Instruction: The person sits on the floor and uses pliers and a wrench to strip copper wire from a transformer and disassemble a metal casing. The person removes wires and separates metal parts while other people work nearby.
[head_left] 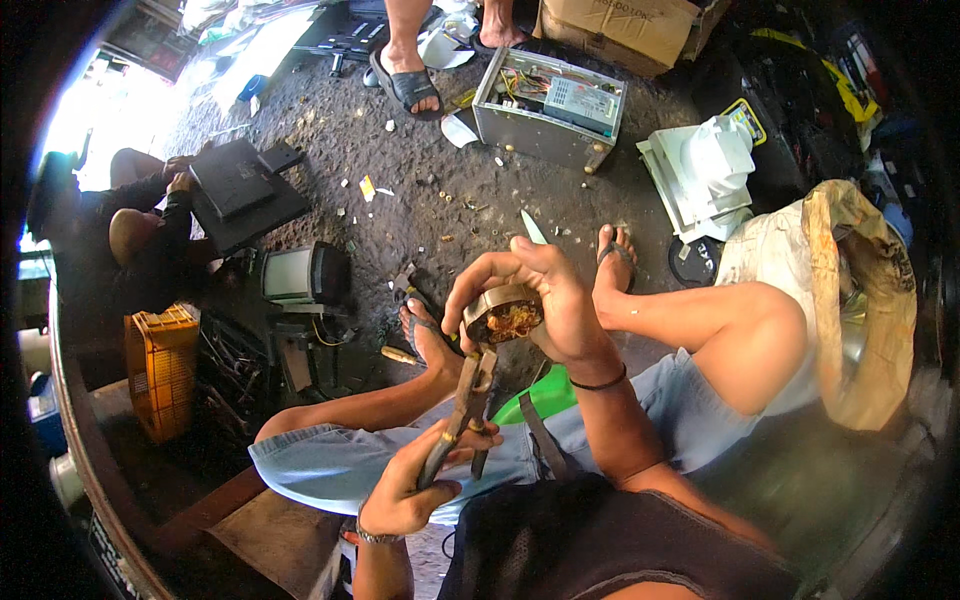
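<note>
Right hand is clamping the coil, seemingly heavy, rigid; left hand is squeezing pliers just below it; grip casing, not windings.

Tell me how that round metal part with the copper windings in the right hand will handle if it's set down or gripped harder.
The round metal part looks like solid steel packed with copper, so probably heavy for its size. The right hand wraps its curved rim; set on edge it may roll. It should be stiff, though the loose copper strands could snag where the pliers in the left hand bite.
</note>
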